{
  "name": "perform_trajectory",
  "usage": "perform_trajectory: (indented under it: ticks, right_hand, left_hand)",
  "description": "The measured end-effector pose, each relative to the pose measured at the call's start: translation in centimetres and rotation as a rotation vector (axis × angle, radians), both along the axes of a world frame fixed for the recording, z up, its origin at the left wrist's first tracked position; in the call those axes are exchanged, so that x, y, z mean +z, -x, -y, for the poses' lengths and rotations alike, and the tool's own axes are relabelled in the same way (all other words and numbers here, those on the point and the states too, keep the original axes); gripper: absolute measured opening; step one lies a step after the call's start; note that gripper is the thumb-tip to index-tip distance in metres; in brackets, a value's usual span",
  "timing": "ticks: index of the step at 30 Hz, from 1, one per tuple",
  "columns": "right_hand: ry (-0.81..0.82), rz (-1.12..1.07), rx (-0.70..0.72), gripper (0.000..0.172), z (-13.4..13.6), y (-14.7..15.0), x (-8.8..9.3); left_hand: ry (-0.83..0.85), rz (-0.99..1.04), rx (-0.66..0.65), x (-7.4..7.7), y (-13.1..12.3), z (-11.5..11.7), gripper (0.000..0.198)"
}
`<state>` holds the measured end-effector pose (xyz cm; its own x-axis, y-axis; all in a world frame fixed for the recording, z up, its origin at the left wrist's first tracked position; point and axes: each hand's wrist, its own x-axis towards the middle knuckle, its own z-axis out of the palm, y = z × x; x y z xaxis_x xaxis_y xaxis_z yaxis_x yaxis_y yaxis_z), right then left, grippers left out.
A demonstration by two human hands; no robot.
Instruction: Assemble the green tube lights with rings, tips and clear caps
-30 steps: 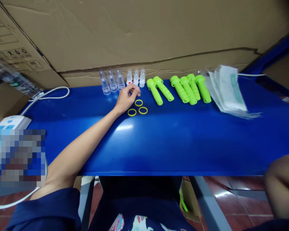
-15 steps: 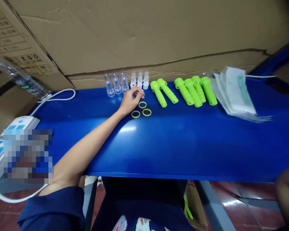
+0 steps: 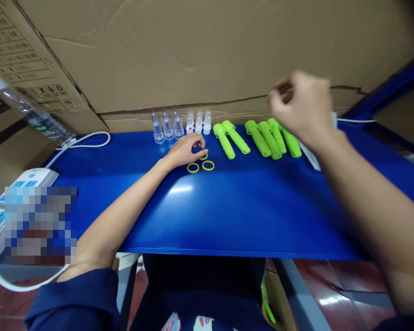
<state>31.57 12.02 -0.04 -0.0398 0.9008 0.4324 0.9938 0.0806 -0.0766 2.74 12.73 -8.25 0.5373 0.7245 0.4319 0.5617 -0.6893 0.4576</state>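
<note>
Yellow rings [image 3: 208,170], three of them, lie flat on the blue table [image 3: 227,207], to the left of the paired green handles [image 3: 225,142] and a little nearer the person. Left of that same pair, the left hand [image 3: 187,151] reaches over the hindmost ring, partly hiding it; its thumb and forefinger are curved with a gap between their tips, and whether either touches the ring I cannot tell. To handle so thin a ring well, the fingertips probably want to come low onto its rim and pinch lightly, so it neither skids nor drags its neighbours. Keeping the knuckles clear of the clear-tipped nozzles [image 3: 198,124], upright just left of the pair, also seems wise. Right of the pair, the right hand [image 3: 302,103] is raised and blurred, fingers curled; I cannot tell whether it pinches anything. Lowering it slowly, away from the four other green handles [image 3: 269,140], looks safest.
</note>
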Motion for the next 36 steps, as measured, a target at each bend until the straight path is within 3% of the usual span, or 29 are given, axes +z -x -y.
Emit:
perform_trajectory:
  ticks: [3, 8, 13, 18, 23, 26, 30, 36]
  right_hand:
    - [0.098, -0.088, -0.02, 0.04, -1.1, 1.6, -1.9]
    - [0.246, -0.008, -0.075, 0.043, -2.9, 2.0, -4.9]
    - [0.269, 0.042, -0.025, 0.048, -4.1, 1.8, -5.8]
    - [0.301, 0.024, 0.034, 0.044, -4.2, 1.4, -5.5]
    - [0.104, -0.192, 0.14, 0.058, -1.6, 2.2, -3.8]
    - [0.148, -0.358, 0.268, 0.056, 0.8, 3.9, -3.2]
    - [0.265, -0.617, 0.478, 0.048, 2.4, 6.7, -4.1]
    - [0.373, -0.963, 0.589, 0.055, 0.3, 9.1, -6.4]
  left_hand:
    - [0.032, -0.075, -0.058, 0.4, 0.4, -0.3, 0.013]
    - [0.086, -0.136, -0.093, 0.6, 0.7, -0.5, 0.016]
    - [0.114, -0.158, -0.124, 0.7, 0.7, -0.9, 0.017]
    - [0.176, -0.134, -0.186, 0.8, 0.7, -1.8, 0.004]
    - [0.229, -0.056, -0.141, 0.6, 0.9, -2.5, 0.005]
    - [0.294, 0.148, -0.054, 0.7, 0.7, -2.7, 0.008]
    - [0.358, 0.402, 0.079, 1.1, -0.2, -2.9, 0.012]
    - [0.495, 0.544, 0.033, 1.1, -0.9, -3.4, 0.011]
